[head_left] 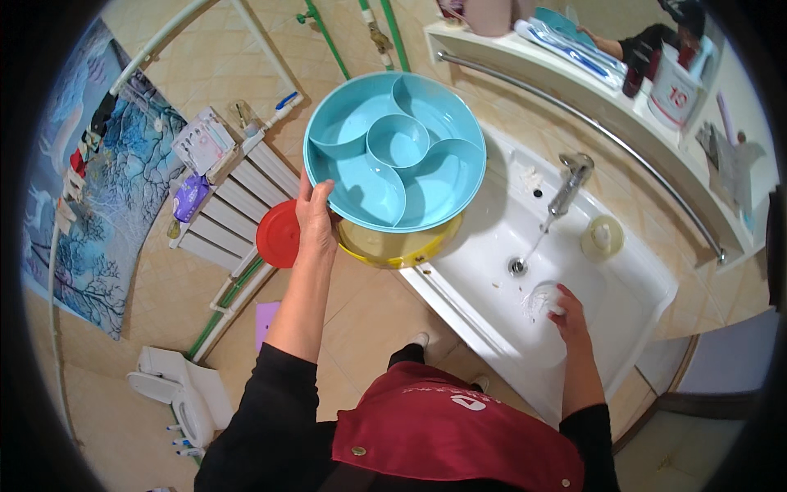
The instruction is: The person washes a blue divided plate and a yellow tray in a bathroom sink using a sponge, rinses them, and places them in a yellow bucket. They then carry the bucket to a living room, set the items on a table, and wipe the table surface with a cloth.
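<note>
A round light-blue divided snack tray (399,139), with curved compartments around a central cup, is held up at the left edge of the sink (607,328). My left hand (316,215) grips its near left rim, the thumb on top and the other fingers hidden underneath. Low in the sink basin, my right hand (567,316) closes its fingers on a white, crumpled, scrubber-like wad (543,302). A thin stream of water runs from the faucet (571,184) toward the drain (517,266), just beyond that hand.
Under the tray sits a yellow-rimmed basin (402,261), partly covered, beside a red round basin (277,235). A pale yellow cup (602,238) stands on the sink's back ledge. Above runs a metal rail (574,107) below a shelf of toiletries. A white radiator (238,201) is at left.
</note>
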Motion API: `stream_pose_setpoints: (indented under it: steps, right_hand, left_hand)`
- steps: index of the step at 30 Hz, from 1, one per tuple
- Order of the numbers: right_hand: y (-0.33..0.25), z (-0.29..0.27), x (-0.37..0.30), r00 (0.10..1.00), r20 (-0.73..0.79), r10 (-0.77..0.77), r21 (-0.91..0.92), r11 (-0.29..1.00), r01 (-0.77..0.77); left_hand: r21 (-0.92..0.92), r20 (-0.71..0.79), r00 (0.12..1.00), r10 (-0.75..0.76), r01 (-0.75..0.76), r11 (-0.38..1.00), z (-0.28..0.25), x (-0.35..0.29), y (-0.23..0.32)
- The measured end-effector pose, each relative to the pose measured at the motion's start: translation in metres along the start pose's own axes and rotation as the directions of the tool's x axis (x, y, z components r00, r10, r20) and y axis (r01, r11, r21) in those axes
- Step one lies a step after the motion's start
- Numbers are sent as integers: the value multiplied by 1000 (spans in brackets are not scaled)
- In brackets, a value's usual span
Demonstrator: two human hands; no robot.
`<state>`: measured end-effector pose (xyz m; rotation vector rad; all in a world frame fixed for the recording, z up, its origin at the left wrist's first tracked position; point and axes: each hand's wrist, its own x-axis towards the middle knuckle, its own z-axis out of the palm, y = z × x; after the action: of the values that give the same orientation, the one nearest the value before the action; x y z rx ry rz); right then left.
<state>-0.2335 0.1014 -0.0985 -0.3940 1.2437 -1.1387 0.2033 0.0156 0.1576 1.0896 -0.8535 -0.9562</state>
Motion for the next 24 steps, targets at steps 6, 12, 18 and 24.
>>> stream_pose_setpoints:
  steps: [6,12,18,24]
  right_hand:
    - [-8,32,-30,985,-169,-24,567,815,117]
    - [8,38,-21,897,-441,-7,490,836,248]
    - [28,47,-17,741,-647,-179,34,964,263]
    - [14,73,-36,665,-730,-157,-226,974,-17]
  left_hand:
    - [-105,200,962,189,-170,980,-46,69,6]
    - [-266,385,915,120,-14,964,-60,116,-25]
    - [-256,483,875,46,91,962,-79,143,-41]
    - [-294,516,856,-45,226,929,-80,151,-62]
